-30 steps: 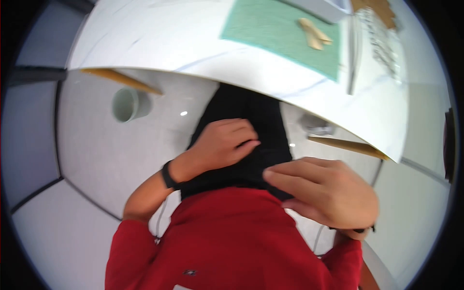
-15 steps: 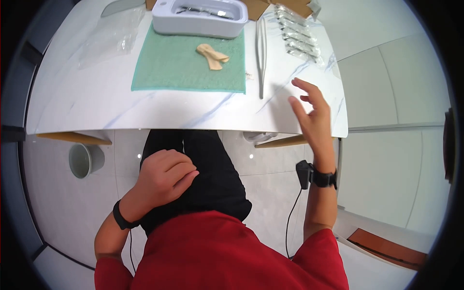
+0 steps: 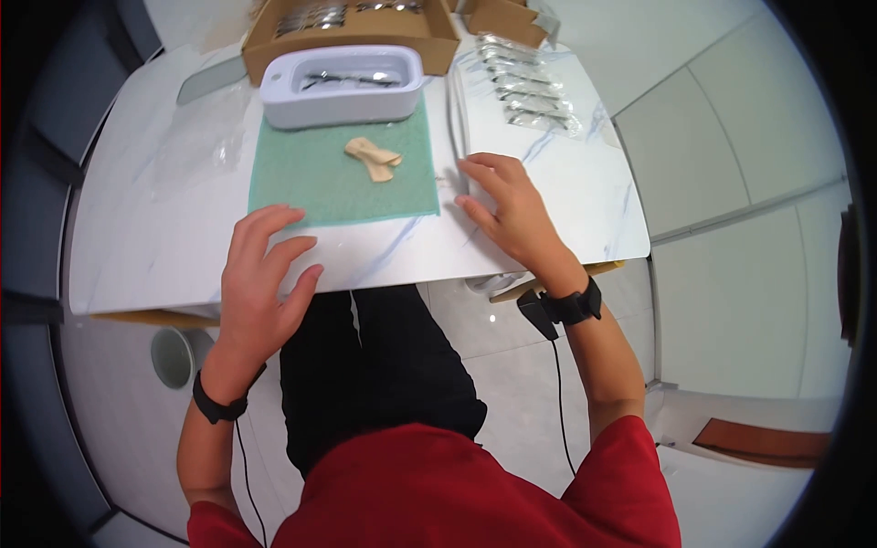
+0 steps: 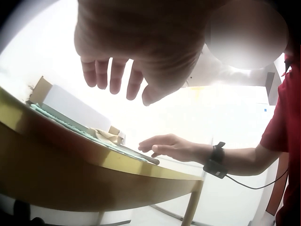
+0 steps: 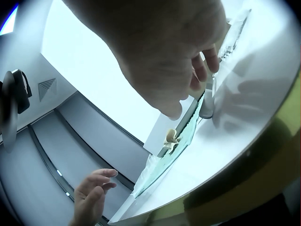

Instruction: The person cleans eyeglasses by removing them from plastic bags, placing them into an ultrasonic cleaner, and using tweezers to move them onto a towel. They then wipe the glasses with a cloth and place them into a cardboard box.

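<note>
My left hand (image 3: pixel 260 279) hovers by the table's front edge, fingers loosely bent and holding nothing. Over the table on the right, my right hand (image 3: pixel 513 208) has its thumb and fingers apart. Its fingertips are right at the near end of long grey tweezers (image 3: pixel 458 114), which lie beside the green cloth (image 3: pixel 301 183); in the right wrist view the tweezers' end (image 5: pixel 207 109) shows below the fingers. On the cloth lie limp beige strips (image 3: pixel 373 159), crossed over each other. A pale lilac basin (image 3: pixel 338 111) stands at the cloth's back, with metal tools (image 3: pixel 352 80) inside.
Behind the basin is a cardboard box (image 3: pixel 440 53) with several metal instruments. Clear packets (image 3: pixel 530 87) lie in a row at the back right. A clear plastic bag (image 3: pixel 201 151) and a grey lid-like piece (image 3: pixel 215 80) lie left. A bin (image 3: pixel 172 356) stands on the floor.
Both hands have risen from the lap to the table: the right first, then left to the tweezers, the left hand later to the front edge. The head view has shifted.
</note>
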Tool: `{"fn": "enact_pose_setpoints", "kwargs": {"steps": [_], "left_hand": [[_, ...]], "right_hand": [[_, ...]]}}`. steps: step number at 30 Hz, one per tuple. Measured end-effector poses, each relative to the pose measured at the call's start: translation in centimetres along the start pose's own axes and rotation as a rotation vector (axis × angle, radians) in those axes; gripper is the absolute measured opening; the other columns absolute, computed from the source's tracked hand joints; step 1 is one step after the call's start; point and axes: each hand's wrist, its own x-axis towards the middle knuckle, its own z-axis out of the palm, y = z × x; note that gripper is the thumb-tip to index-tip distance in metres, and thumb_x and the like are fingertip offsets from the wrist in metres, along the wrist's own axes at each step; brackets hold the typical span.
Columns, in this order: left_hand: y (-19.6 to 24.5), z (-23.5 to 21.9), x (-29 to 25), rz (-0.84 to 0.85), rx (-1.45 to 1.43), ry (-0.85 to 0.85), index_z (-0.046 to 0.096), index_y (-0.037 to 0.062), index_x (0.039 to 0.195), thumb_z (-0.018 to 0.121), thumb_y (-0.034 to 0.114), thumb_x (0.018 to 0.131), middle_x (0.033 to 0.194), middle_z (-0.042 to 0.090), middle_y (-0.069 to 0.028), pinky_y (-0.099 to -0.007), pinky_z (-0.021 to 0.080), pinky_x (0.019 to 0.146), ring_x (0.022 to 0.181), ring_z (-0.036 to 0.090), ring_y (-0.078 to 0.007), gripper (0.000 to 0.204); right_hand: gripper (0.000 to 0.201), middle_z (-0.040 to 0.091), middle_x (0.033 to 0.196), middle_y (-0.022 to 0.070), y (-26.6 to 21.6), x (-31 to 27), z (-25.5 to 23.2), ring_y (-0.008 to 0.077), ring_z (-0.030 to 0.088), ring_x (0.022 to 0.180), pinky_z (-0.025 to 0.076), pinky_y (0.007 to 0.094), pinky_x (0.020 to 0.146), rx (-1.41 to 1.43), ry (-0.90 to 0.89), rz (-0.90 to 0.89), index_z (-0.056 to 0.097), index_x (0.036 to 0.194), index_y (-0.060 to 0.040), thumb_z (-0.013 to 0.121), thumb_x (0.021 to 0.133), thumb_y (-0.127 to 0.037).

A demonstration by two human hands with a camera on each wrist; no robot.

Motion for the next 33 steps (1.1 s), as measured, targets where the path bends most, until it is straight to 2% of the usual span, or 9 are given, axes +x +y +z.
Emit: {"fn": "enact_pose_setpoints", "kwargs": {"steps": [3,4,7,17,18,21,22,26,33], "left_hand": [[-0.8,0.2,0.7,-0.006,0.015,-0.01,0.068,0.0004,0.103,0.077,0.002,0.079,0.127,0.063,-0.0185,-0.0483,0.049,0.101,0.122,0.058,-0.0415,0.026],[-1.0,0.4,0.8,-0.02,0.017,-0.016,0.067,0.0005,0.104,0.077,0.002,0.079,0.128,0.063,-0.0187,-0.0487,0.048,0.102,0.123,0.058,-0.0417,0.027],[-2.0,1.0,0.8,-0.044,-0.003,-0.025,0.067,0.001,0.106,0.077,0.003,0.08,0.128,0.063,-0.018,-0.0487,0.048,0.102,0.123,0.057,-0.0418,0.028],[-3.9,1.8,-0.3,-0.142,-0.045,-0.085,0.065,0.0014,0.11,0.076,-0.001,0.079,0.127,0.064,-0.0153,-0.0471,0.048,0.104,0.124,0.058,-0.0392,0.033],[-4.0,1.9,-0.3,-0.144,-0.047,-0.09,0.065,0.0013,0.111,0.076,-0.001,0.079,0.127,0.064,-0.0152,-0.0469,0.048,0.104,0.124,0.058,-0.0391,0.033],[-4.5,2.1,-0.3,-0.144,-0.061,-0.116,0.065,0.0011,0.11,0.077,0.0,0.079,0.124,0.066,-0.0148,-0.0466,0.049,0.103,0.121,0.06,-0.0387,0.033],[-4.6,2.2,-0.4,-0.146,-0.067,-0.128,0.065,0.001,0.11,0.077,0.0,0.079,0.123,0.066,-0.0147,-0.0466,0.049,0.102,0.12,0.06,-0.0385,0.033],[-5.1,2.4,-0.2,-0.124,-0.034,-0.123,0.068,0.002,0.108,0.078,0.006,0.079,0.118,0.066,-0.0129,-0.0456,0.049,0.096,0.116,0.061,-0.0361,0.031],[-5.1,2.8,-0.6,-0.105,0.036,-0.118,0.067,0.004,0.106,0.08,0.004,0.077,0.117,0.066,-0.0109,-0.0438,0.048,0.094,0.115,0.062,-0.0336,0.032]], "right_hand": [[0.042,0.063,0.126,0.0156,0.2,1.2,0.1,0.0328,0.063,0.113,0.053,0.0407,0.095,-0.023,0.012,0.1,0.066,0.131,-0.0063,0.074,0.091,-0.017],[0.043,0.065,0.117,0.0166,0.4,1.4,0.4,0.0359,0.066,0.102,0.055,0.0443,0.088,0.036,0.037,0.164,0.066,0.129,-0.0051,0.075,0.089,-0.019],[0.045,0.066,0.113,0.0172,1.3,2.3,1.0,0.0369,0.07,0.091,0.057,0.0451,0.082,0.022,-0.065,0.341,0.065,0.13,-0.0052,0.074,0.09,-0.023],[0.043,0.069,0.098,0.0143,3.2,3.2,3.2,0.034,0.068,0.078,0.055,0.0423,0.072,0.1,0.106,0.353,0.066,0.126,-0.0012,0.073,0.089,-0.021],[0.041,0.069,0.092,0.0121,3.1,3.3,3.3,0.0283,0.066,0.071,0.054,0.0387,0.068,0.123,0.147,0.366,0.068,0.124,-0.0009,0.075,0.088,-0.019],[0.041,0.07,0.088,0.0103,3.5,3.1,3.6,0.0221,0.063,0.067,0.053,0.0351,0.065,0.213,0.167,0.451,0.068,0.124,-0.001,0.076,0.087,-0.018],[0.04,0.069,0.085,0.0069,4.1,2.9,4.1,0.0148,0.059,0.065,0.051,0.03,0.062,0.223,0.194,0.434,0.069,0.123,-0.0003,0.078,0.087,-0.016],[0.038,0.067,0.086,0.0016,4.2,2.6,4.6,0.0072,0.054,0.068,0.047,0.0239,0.061,0.421,0.238,0.536,0.07,0.124,0.0002,0.08,0.089,-0.012],[0.05,0.065,0.091,0.0016,3.3,3.1,3.6,0.0088,0.048,0.063,0.045,0.0255,0.059,0.331,0.181,0.468,0.068,0.13,-0.0023,0.083,0.082,-0.01]]}}
